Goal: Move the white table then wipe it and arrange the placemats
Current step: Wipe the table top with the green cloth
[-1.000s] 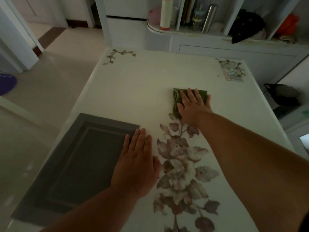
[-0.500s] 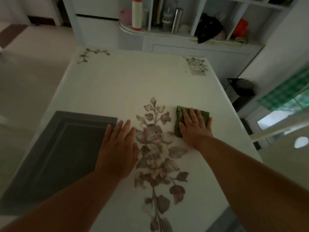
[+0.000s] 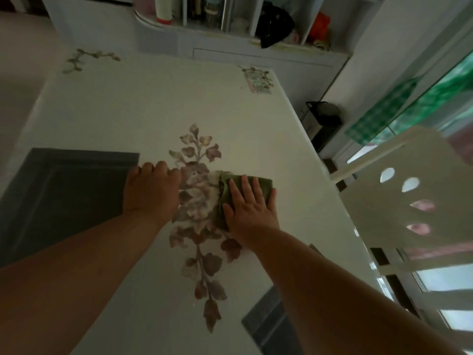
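Head view, looking down on a white table (image 3: 153,103) printed with a floral motif (image 3: 198,201). The right hand (image 3: 252,206) lies flat, fingers straight, pressing a folded green cloth (image 3: 263,184) onto the motif. The left hand (image 3: 151,190) rests, fingers curled, at the edge of a grey placemat (image 3: 64,190). A second grey placemat (image 3: 268,324) shows beneath the right forearm. A white chair (image 3: 399,201) stands beside the table's right edge; shelves (image 3: 230,19) lie beyond.

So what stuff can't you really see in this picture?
- Second grey placemat, head view: the right arm and the bottom edge cover most of it.
- Green cloth: the right hand presses flat on it, hiding its middle.
- Big grey placemat: the left edge cuts it off; the left hand covers its corner.
- Shelf bottles: tops cut off, blurred.
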